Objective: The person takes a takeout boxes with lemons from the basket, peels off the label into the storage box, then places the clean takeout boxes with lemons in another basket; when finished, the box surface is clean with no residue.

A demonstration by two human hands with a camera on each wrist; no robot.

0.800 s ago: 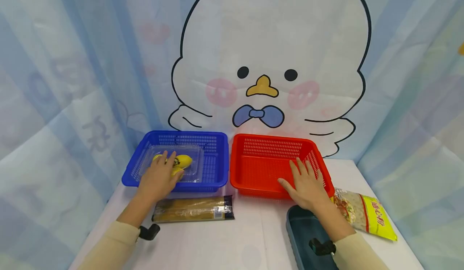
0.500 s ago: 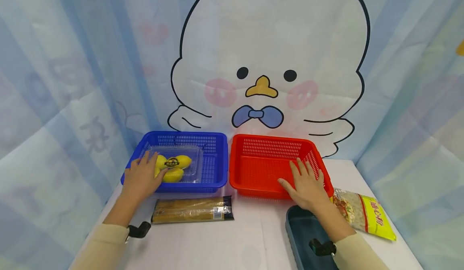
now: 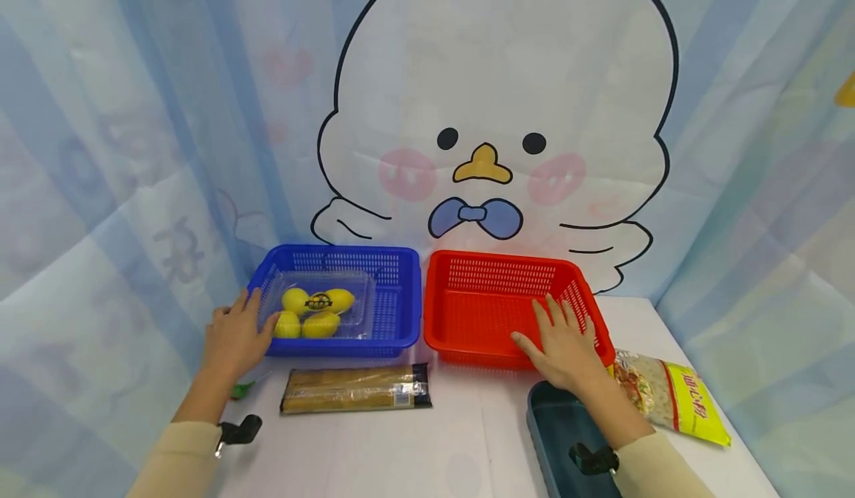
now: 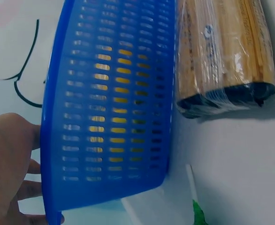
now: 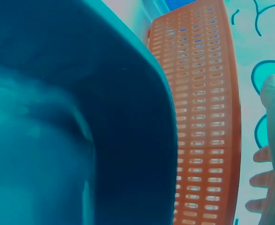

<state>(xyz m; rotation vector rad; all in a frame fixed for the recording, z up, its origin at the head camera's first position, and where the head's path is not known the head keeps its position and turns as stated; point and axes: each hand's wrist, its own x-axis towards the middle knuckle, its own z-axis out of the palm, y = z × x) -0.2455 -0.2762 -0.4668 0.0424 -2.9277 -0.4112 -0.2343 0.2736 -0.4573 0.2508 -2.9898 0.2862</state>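
At the left end of the blue basket (image 3: pixel 337 346), my left hand (image 3: pixel 235 338) spreads its fingers along the rim. In the left wrist view that hand (image 4: pixel 11 164) is right by the rim; whether it touches is unclear. Inside the basket is a clear plastic box (image 3: pixel 361 312) with several lemons (image 3: pixel 320 325) and a dark label. My right hand (image 3: pixel 568 349) is spread over the front right corner of the red basket (image 3: pixel 481 320), holding nothing. The right wrist view shows its fingers (image 5: pixel 261 180) apart, beyond the red mesh wall.
A pack of long brown sticks or noodles (image 3: pixel 354 388) lies before the blue basket. A dark teal tray (image 3: pixel 544 424) sits under my right forearm. A yellow-ended food bag (image 3: pixel 675 398) lies at the right. A small green thing (image 3: pixel 242 390) shows beside my left wrist.
My left hand has moved left, off from over the lemons to the blue basket's left end. The lemons and the green thing now show. My right hand stays in place.
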